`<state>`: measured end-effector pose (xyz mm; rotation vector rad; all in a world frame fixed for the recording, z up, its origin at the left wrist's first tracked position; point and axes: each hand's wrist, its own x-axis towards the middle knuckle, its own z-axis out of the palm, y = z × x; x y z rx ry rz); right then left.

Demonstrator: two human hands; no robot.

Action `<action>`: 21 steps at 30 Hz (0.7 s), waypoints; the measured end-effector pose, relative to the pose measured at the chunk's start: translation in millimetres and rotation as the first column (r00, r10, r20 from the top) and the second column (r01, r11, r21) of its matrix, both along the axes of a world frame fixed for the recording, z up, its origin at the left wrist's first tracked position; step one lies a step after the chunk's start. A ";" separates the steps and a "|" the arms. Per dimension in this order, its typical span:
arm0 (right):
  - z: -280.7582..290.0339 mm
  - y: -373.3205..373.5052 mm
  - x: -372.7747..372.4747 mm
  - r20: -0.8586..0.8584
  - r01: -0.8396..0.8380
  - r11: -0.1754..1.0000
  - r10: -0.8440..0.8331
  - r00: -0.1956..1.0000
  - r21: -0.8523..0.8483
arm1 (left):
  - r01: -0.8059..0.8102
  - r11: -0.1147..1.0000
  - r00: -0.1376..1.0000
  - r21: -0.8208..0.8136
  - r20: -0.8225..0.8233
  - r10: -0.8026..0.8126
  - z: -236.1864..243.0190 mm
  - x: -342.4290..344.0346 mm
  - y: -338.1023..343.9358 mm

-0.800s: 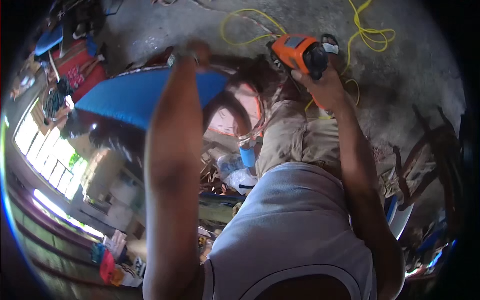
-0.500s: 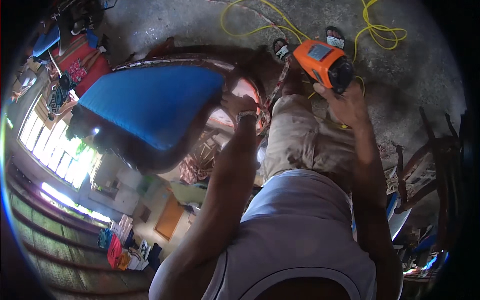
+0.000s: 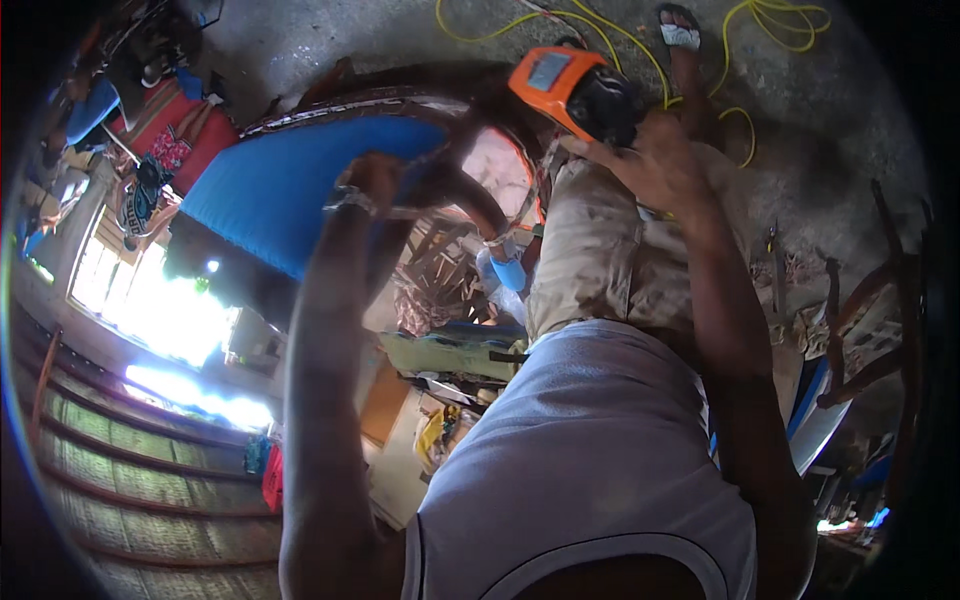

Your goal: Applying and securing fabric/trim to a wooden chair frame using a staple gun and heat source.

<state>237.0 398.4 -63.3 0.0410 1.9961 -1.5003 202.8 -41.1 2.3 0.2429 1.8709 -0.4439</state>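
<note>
A blue upholstered panel [image 3: 265, 185] in a dark, curved frame lies to the left. Over its right part is my left hand [image 3: 372, 180], a banded bracelet at the wrist; its fingers are smeared, so I cannot tell whether they grip the frame. My right hand [image 3: 665, 170] is closed around an orange-and-black power tool [image 3: 555, 85], tilted with its orange end up and left. Where the handle sits is partly hidden by the hand. Below the tool, a white padded piece with an orange edge [image 3: 497, 168] shows beside the blue panel.
Yellow cord [image 3: 655, 75] loops over the concrete floor [image 3: 800, 120] ahead. A dark wooden frame [image 3: 880, 300] stands at the right. Wood scraps [image 3: 440, 255] and a green-topped bench [image 3: 440, 355] are at the lower left. Another person [image 3: 145, 195] is at the far left.
My left hand has moved left, from the white padded piece to over the blue panel. The power tool has swung left and turned. My view has shifted slightly.
</note>
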 end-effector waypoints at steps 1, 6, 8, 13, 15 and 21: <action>-0.8 -0.6 0.9 0.040 -0.003 1.000 0.004 0.999 -0.023 | 0.016 0.999 0.999 0.052 -0.053 -0.013 4.5 -11.8 10.1; -14.8 -13.7 15.3 0.024 0.145 0.984 -0.143 0.989 -0.106 | 0.215 0.954 0.969 0.211 -0.165 -0.182 7.5 -18.2 33.9; -15.8 -18.2 15.0 0.132 0.162 0.979 -0.146 0.980 -0.122 | 0.325 0.915 0.928 0.238 -0.267 -0.261 6.3 -14.2 37.1; -57.2 -44.6 21.2 0.169 0.135 0.990 -0.126 0.978 -0.048 | 0.341 0.911 0.916 0.232 -0.298 -0.268 -0.8 -18.3 24.6; -66.6 -56.3 22.2 0.165 0.119 0.992 -0.112 0.980 -0.033 | 0.386 0.902 0.892 0.194 -0.330 -0.310 -7.9 -20.2 21.3; -75.9 -117.6 35.2 0.160 0.263 0.962 -0.249 0.955 -0.069 | -0.268 0.899 0.870 0.347 -0.314 0.381 -13.5 -9.9 58.9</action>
